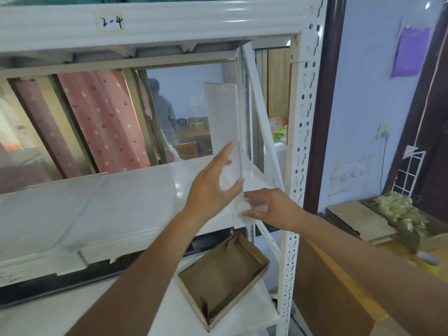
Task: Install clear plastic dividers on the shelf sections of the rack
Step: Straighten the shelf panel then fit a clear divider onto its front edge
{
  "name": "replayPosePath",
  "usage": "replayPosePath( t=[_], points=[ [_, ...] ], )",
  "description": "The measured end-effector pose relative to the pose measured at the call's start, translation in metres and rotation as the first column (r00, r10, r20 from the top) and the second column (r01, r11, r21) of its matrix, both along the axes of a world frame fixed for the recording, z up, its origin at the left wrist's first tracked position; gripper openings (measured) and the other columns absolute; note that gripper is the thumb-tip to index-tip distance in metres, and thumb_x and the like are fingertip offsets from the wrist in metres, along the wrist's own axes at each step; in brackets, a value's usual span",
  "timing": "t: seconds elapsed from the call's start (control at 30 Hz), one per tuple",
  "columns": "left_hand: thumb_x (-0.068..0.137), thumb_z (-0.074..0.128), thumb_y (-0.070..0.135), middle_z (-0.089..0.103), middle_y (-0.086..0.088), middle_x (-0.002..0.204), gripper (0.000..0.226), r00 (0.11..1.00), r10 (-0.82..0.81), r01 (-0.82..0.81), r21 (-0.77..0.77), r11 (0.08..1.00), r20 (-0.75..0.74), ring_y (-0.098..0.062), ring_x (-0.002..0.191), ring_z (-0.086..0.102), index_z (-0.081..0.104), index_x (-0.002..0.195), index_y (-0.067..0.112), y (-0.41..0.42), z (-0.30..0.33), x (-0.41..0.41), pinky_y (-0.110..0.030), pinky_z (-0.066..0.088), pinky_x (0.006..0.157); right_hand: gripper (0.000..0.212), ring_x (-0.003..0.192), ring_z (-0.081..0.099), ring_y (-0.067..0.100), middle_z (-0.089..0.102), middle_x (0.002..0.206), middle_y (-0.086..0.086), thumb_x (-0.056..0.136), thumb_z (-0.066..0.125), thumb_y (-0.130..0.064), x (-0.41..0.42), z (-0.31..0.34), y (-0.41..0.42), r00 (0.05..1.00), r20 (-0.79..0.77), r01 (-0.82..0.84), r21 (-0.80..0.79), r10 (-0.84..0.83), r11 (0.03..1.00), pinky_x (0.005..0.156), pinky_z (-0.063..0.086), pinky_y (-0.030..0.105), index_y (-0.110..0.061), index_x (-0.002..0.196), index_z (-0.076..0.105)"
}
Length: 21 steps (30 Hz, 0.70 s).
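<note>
Frame centre: left hand point(211, 190) flat, fingers spread, against the upright frosted clear plastic divider panel point(223, 112); right hand point(271, 207), fingers extended, presses its base onto the white metal shelf point(109, 197).

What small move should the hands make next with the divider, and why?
Probably press the base of the divider down onto the shelf edge with the right hand. It stands upright near the right post, the left hand lies against its face, and the right hand touches its base.
</note>
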<state>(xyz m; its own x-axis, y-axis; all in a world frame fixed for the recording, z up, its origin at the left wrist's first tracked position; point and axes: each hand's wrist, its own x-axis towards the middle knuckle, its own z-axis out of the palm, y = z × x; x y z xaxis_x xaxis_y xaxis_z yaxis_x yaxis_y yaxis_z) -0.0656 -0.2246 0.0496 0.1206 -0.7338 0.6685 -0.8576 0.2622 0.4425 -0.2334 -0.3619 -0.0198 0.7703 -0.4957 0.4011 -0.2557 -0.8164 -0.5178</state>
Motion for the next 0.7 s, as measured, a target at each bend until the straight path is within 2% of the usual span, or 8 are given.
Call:
replayPosePath(
  t=[0.07, 0.13, 0.2, 0.37, 0.47, 0.53, 0.6, 0.7],
  points=[
    [0.094, 0.071, 0.041, 0.047, 0.022, 0.152, 0.066, 0.991, 0.132, -0.133, 0.049, 0.99, 0.02, -0.003, 0.13, 0.051, 0.042, 0.153, 0.04, 0.002, -0.035, 0.001, -0.033, 0.046, 0.108, 0.061, 0.117, 0.061, 0.0, 0.064, 0.135, -0.016, 0.086, 0.068, -0.062, -0.003, -0.005, 0.0, 1.0, -0.019, 0.014, -0.069, -0.015, 0.998, 0.105, 0.049, 0.03, -0.033, 0.14, 0.06],
    [0.094, 0.068, 0.047, 0.054, 0.016, 0.148, 0.048, 0.97, 0.231, -0.235, 0.069, 0.969, 0.07, -0.007, 0.129, 0.052, 0.061, 0.139, 0.033, 0.004, -0.065, 0.001, -0.033, 0.042, 0.11, 0.06, 0.128, 0.055, 0.004, 0.058, 0.144, -0.015, 0.089, 0.068, -0.057, -0.006, -0.01, 0.003, 1.0, -0.011, 0.021, -0.135, -0.022, 0.991, 0.11, 0.043, 0.029, -0.033, 0.143, 0.058],
    [0.095, 0.064, 0.051, 0.062, 0.011, 0.141, 0.043, 0.948, 0.286, -0.298, 0.07, 0.952, 0.142, -0.012, 0.126, 0.057, 0.069, 0.131, 0.028, 0.006, -0.087, -0.001, -0.033, 0.039, 0.109, 0.059, 0.134, 0.051, 0.008, 0.057, 0.146, -0.01, 0.091, 0.07, -0.052, -0.007, -0.016, 0.006, 0.999, 0.005, 0.041, -0.208, -0.04, 0.977, 0.114, 0.04, 0.03, -0.028, 0.143, 0.058],
    [0.093, 0.051, 0.055, 0.071, 0.002, 0.127, 0.055, 0.861, 0.386, -0.404, -0.018, 0.915, 0.332, -0.02, 0.119, 0.063, 0.073, 0.126, 0.017, 0.003, -0.115, -0.007, -0.04, 0.044, 0.108, 0.053, 0.14, 0.047, 0.015, 0.06, 0.144, -0.006, 0.096, 0.065, -0.046, -0.007, -0.033, 0.011, 0.994, 0.012, 0.109, -0.363, -0.112, 0.925, 0.116, 0.035, 0.033, -0.021, 0.143, 0.058],
    [0.091, 0.07, 0.041, 0.074, -0.002, 0.12, 0.043, 0.807, 0.432, -0.411, -0.143, 0.9, 0.402, -0.022, 0.113, 0.067, 0.075, 0.12, 0.011, -0.001, -0.116, -0.012, -0.038, 0.046, 0.106, 0.045, 0.134, 0.055, 0.024, 0.066, 0.136, 0.002, 0.093, 0.073, -0.031, -0.002, -0.042, 0.016, 0.984, 0.094, 0.18, -0.476, -0.154, 0.861, 0.117, 0.035, 0.042, -0.012, 0.133, 0.066],
    [0.084, 0.083, 0.032, 0.075, -0.004, 0.117, 0.042, 0.786, 0.46, -0.425, -0.179, 0.887, 0.414, -0.022, 0.112, 0.068, 0.076, 0.119, 0.009, -0.002, -0.115, -0.014, -0.037, 0.039, 0.107, 0.043, 0.133, 0.057, 0.027, 0.066, 0.135, 0.008, 0.091, 0.076, -0.024, 0.003, -0.05, 0.021, 0.969, 0.154, 0.244, -0.513, -0.192, 0.823, 0.116, 0.033, 0.042, -0.007, 0.131, 0.067],
    [0.084, 0.084, 0.032, 0.075, -0.004, 0.119, 0.044, 0.751, 0.472, -0.447, -0.171, 0.878, 0.462, -0.022, 0.114, 0.068, 0.076, 0.12, 0.009, -0.003, -0.117, -0.013, -0.037, 0.037, 0.109, 0.041, 0.135, 0.055, 0.028, 0.065, 0.137, 0.011, 0.092, 0.074, -0.021, 0.006, -0.055, 0.027, 0.958, 0.188, 0.284, -0.501, -0.217, 0.817, 0.116, 0.036, 0.044, -0.005, 0.13, 0.068],
    [0.089, 0.078, 0.036, 0.073, -0.004, 0.123, 0.044, 0.705, 0.483, -0.48, -0.15, 0.864, 0.519, -0.021, 0.118, 0.066, 0.074, 0.124, 0.009, -0.004, -0.12, -0.014, -0.041, 0.044, 0.109, 0.033, 0.132, 0.057, 0.031, 0.066, 0.134, 0.012, 0.087, 0.079, -0.013, 0.01, -0.059, 0.028, 0.949, 0.226, 0.309, -0.512, -0.221, 0.801, 0.114, 0.036, 0.046, -0.006, 0.119, 0.073]
  ],
)
